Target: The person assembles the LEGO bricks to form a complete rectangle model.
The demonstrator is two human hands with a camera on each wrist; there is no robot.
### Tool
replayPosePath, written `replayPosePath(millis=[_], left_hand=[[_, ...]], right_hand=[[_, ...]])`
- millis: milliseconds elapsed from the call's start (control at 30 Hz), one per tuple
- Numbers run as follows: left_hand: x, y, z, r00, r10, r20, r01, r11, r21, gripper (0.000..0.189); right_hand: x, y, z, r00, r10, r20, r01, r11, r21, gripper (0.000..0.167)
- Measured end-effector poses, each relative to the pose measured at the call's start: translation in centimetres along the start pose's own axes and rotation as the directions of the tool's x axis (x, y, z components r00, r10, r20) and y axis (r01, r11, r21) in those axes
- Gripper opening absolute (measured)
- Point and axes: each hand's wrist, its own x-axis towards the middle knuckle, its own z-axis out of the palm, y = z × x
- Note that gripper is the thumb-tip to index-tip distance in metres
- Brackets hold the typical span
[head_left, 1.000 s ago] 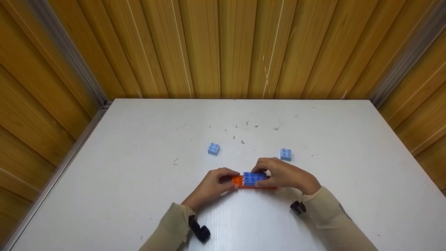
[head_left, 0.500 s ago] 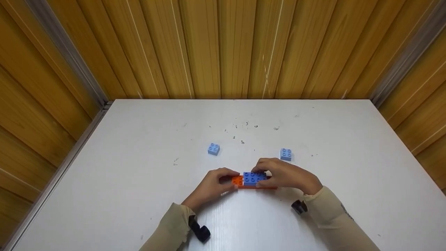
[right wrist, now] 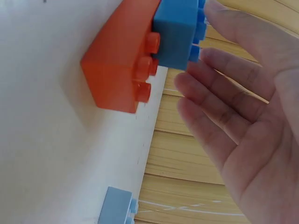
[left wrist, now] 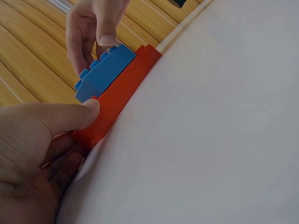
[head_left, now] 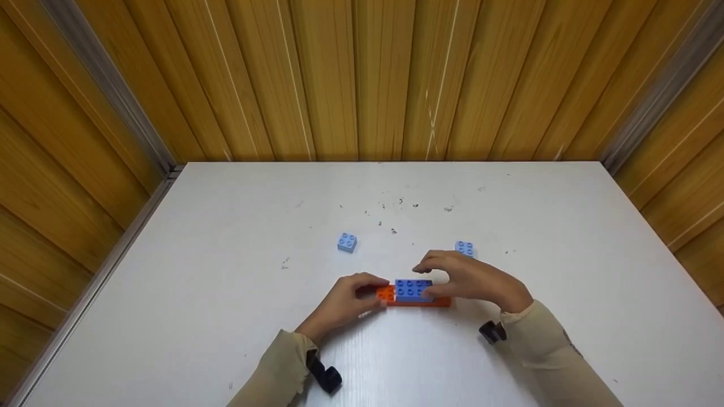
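A long orange toy building brick [head_left: 441, 302] lies on the white table, with a blue building brick [head_left: 412, 289] seated on its studs near the middle. Orange studs show at both ends, left and right of the blue brick. My left hand [head_left: 348, 299] pinches the orange brick's left end between thumb and fingers; the left wrist view shows the thumb on its side wall. Above the blue brick's right part, my right hand [head_left: 472, 280] hovers with fingers spread apart and relaxed. In the right wrist view its fingers [right wrist: 219, 102] are beside the blue brick and grip nothing.
Two light blue square bricks rest farther back on the white table [head_left: 243, 226]: the left one [head_left: 347, 242] stands alone, the right one [head_left: 464, 247] is partly covered by the right hand. Yellow wood-look panels [head_left: 379, 79] rise behind the table.
My right hand has let go of the blue brick and lifted slightly up and to the right, its fingers spreading. The left hand and the bricks have stayed in place.
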Motion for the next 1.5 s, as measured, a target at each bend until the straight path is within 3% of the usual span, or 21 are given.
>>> replayPosePath(millis=[200, 433, 933, 1500], left_hand=[[-0.1, 0.2, 0.0, 1.000, 0.003, -0.001, -0.003, 1.000, 0.004, 0.035], [-0.1, 0.2, 0.0, 1.000, 0.021, -0.011, -0.021, 1.000, 0.015, 0.036], [-0.1, 0.2, 0.0, 1.000, 0.003, -0.008, -0.003, 1.000, 0.013, 0.036], [-0.1, 0.3, 0.0, 1.000, -0.022, -0.004, 0.022, 1.000, 0.017, 0.037]], right_hand=[[-0.4, 0.3, -0.7, 0.999, 0.023, -0.026, -0.023, 1.000, -0.001, 0.042], [-0.8, 1.0, -1.6, 0.996, -0.013, -0.092, 0.012, 1.000, -0.014, 0.038], [-1.4, 3.6, -2.9, 0.985, 0.041, -0.169, -0.045, 0.999, -0.017, 0.041], [-2.0, 6.4, -3.5, 0.974, 0.134, -0.185, -0.135, 0.991, 0.006, 0.047]])
